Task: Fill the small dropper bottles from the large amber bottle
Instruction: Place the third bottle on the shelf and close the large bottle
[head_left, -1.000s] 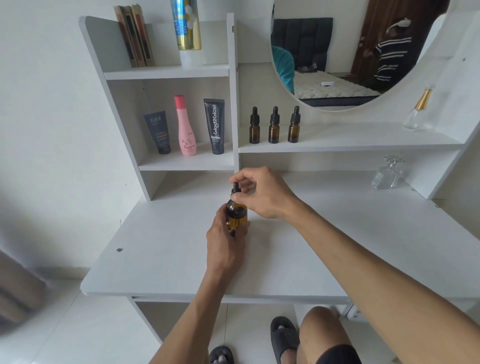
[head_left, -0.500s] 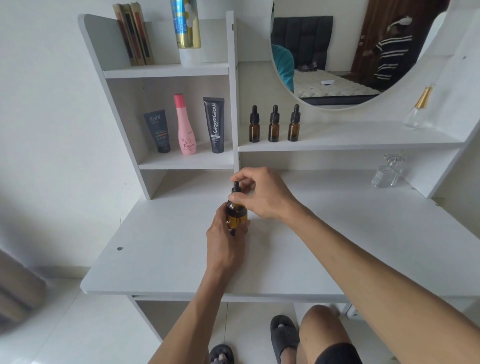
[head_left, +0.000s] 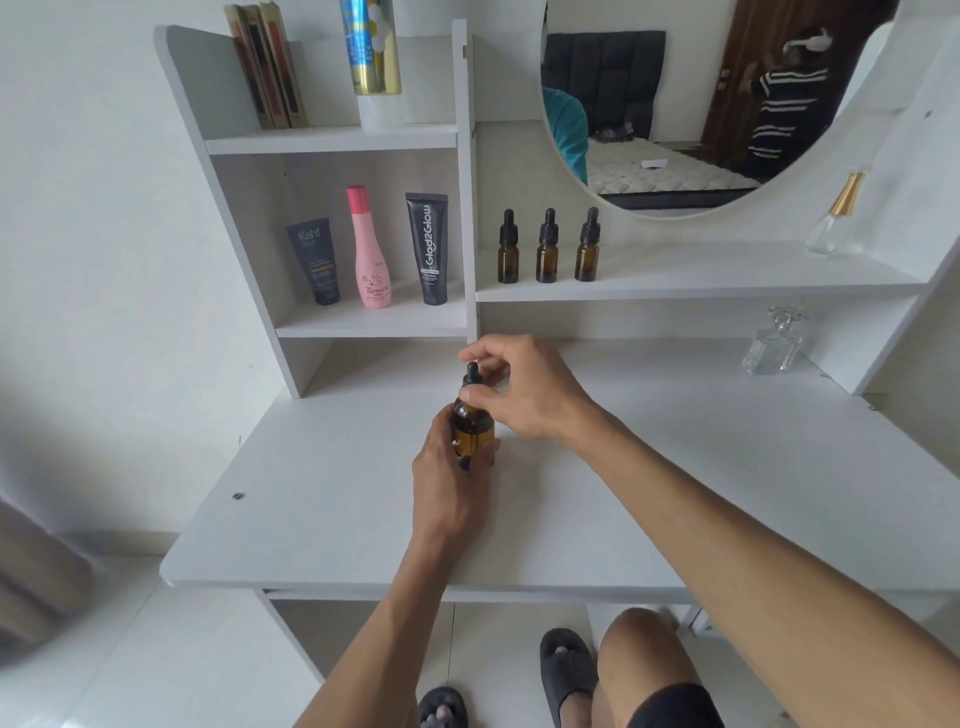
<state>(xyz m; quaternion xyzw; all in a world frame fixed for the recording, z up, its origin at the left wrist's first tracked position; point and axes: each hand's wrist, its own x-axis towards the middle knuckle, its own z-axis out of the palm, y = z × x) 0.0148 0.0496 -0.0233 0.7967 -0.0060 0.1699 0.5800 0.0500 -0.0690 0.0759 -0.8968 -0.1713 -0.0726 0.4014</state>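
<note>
The left hand (head_left: 451, 470) wraps the round glass body of the amber bottle (head_left: 472, 428), which stands upright on the matte white desk (head_left: 322, 499). The right hand (head_left: 524, 387), directly above, pinches the bottle's black dropper cap (head_left: 471, 375) between thumb and curled fingers; the narrow rubber bulb shows beside the fingertips. Beyond the right hand, on a smooth white shelf (head_left: 701, 275), three small droppers (head_left: 546, 253) stand in a row, each cylindrical amber glass with a black bulb top, capped and well apart from both hands. Beyond and to the left of the left hand, a lower cubby holds a dark grey tube (head_left: 314, 260), a waisted pink bottle (head_left: 370, 248) and a black tube (head_left: 432, 248). Far right of the right hand sits a faceted clear glass flask (head_left: 774, 343).
</note>
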